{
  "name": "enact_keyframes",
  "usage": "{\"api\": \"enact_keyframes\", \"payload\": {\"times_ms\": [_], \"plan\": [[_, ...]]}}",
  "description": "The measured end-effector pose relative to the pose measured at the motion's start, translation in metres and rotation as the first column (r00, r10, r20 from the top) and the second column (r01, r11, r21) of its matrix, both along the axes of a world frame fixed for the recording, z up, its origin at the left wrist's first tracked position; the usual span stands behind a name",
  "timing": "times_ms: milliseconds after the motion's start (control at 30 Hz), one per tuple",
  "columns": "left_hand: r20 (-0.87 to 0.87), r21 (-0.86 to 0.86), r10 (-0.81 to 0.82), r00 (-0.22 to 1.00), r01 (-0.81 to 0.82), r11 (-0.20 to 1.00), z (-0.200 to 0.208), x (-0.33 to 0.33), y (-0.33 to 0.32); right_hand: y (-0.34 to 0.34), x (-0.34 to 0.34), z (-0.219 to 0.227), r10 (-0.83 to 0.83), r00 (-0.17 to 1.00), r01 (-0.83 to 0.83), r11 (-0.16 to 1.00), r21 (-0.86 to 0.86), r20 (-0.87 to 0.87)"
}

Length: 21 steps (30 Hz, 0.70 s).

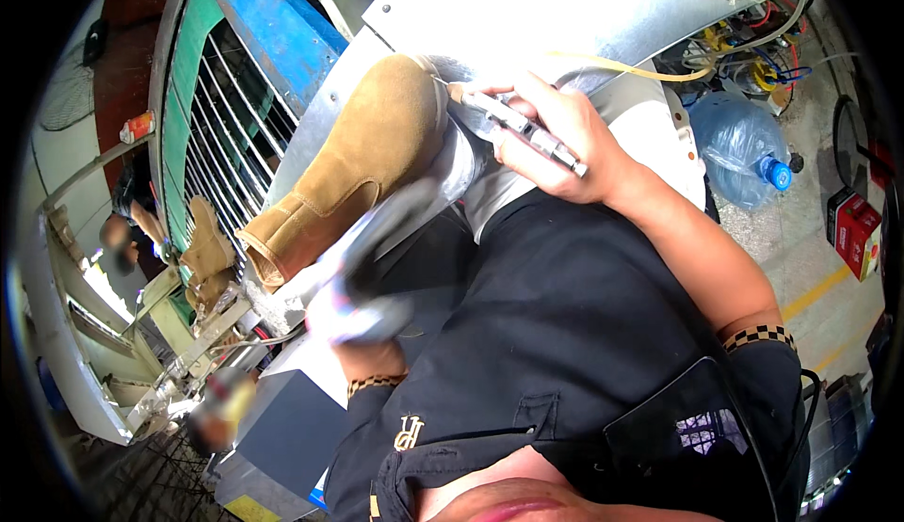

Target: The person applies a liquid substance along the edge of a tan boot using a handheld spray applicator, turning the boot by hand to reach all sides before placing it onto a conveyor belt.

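We saw 1 tan boot (381,136) lying along the tabletop's (452,14) near edge, probably so its sole rim was easy to reach. Our right grip (562,129) was wrapped around 1 silver tool (527,129), likely angling its tip toward that rim. Our left grip (344,324) blurred; we couldn't tell its state.

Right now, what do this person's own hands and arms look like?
The right hand is bare; the left hand is too blurred for detail. Both arms wear black sleeves edged with black-and-tan checkered cuffs.
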<state>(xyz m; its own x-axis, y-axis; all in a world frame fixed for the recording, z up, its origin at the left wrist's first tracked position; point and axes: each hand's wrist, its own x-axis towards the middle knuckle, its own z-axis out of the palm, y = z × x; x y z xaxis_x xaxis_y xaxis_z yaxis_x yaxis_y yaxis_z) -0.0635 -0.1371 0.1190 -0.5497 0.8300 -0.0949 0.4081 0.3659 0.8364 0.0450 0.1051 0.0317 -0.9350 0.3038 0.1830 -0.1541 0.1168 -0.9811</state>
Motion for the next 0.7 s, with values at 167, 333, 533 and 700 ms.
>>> {"api": "enact_keyframes", "payload": {"times_ms": [167,333,533,700], "plan": [[-0.276,0.351,0.391,0.878,-0.287,0.891,0.052,-0.053,-0.07,0.01,-0.022,-0.007,0.101,0.994,-0.073,0.915,-0.398,0.049],[-0.02,0.077,0.314,0.949,-0.312,0.947,0.052,-0.061,-0.064,0.02,-0.048,-0.008,0.225,0.972,-0.168,0.856,-0.488,0.061],[-0.361,-0.118,0.342,0.868,-0.406,0.906,0.043,-0.081,-0.052,0.008,-0.055,-0.013,0.115,0.992,-0.06,0.817,-0.574,0.06],[0.089,0.032,0.527,0.845,-0.531,0.847,0.021,-0.074,-0.065,-0.002,-0.05,-0.02,-0.067,0.986,0.02,0.959,-0.284,-0.155]]}}
